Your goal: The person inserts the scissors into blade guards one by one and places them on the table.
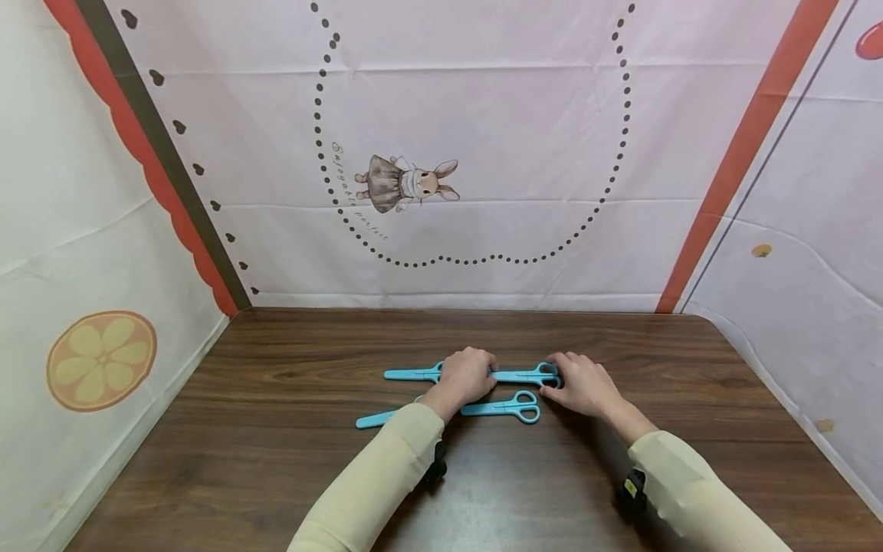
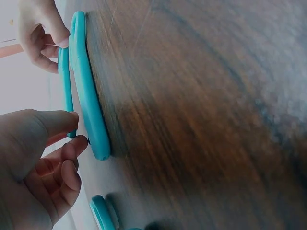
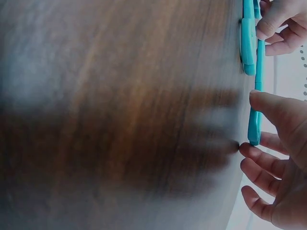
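Observation:
Several pairs of light-blue scissors lie on the table. My left hand [image 1: 467, 376] pinches the blade end of the far right scissors [image 1: 519, 376] between thumb and fingertips. At the handle end, my right hand [image 1: 582, 386] holds the same scissors, its thumb [image 3: 268, 103] on the near side and fingers spread behind. Nearer to me lie the near right scissors [image 1: 488, 409], handles pointing right. To the left of my left hand are the far left scissors [image 1: 412, 374]. My left forearm partly hides the near left scissors [image 1: 375, 420].
The brown wood-grain table [image 1: 276, 475] meets a printed cloth backdrop [image 1: 517, 138] at its far edge. More cloth [image 1: 55, 268] hangs at both sides. Dark wrist cameras [image 1: 631, 491] sit under the sleeves, close to the table.

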A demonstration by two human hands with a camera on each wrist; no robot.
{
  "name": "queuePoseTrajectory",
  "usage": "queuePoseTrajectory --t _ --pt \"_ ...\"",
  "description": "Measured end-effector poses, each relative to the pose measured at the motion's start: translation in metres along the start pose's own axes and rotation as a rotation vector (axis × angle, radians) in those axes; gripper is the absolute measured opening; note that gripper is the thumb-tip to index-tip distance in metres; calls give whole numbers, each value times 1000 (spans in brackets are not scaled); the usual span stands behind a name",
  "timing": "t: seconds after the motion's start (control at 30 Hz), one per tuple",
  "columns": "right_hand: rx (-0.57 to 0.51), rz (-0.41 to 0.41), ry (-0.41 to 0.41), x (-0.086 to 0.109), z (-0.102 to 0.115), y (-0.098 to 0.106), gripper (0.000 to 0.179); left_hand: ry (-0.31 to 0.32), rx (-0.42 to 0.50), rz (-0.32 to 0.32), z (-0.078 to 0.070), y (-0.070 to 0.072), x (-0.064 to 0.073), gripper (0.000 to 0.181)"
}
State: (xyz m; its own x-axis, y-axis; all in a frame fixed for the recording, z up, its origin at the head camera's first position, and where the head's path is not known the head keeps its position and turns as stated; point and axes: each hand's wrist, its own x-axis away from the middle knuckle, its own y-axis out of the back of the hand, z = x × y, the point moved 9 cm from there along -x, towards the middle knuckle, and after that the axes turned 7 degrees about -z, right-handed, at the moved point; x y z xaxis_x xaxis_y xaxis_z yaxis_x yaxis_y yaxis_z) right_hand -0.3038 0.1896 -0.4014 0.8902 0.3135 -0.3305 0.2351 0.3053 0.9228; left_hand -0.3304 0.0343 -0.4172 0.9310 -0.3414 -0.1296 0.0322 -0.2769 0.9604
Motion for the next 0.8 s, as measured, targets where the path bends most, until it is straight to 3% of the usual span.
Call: queuePoseTrajectory --t 0.8 --pt "10 -15 14 0 4 1 47 10 -28 15 1 -5 -3 13"
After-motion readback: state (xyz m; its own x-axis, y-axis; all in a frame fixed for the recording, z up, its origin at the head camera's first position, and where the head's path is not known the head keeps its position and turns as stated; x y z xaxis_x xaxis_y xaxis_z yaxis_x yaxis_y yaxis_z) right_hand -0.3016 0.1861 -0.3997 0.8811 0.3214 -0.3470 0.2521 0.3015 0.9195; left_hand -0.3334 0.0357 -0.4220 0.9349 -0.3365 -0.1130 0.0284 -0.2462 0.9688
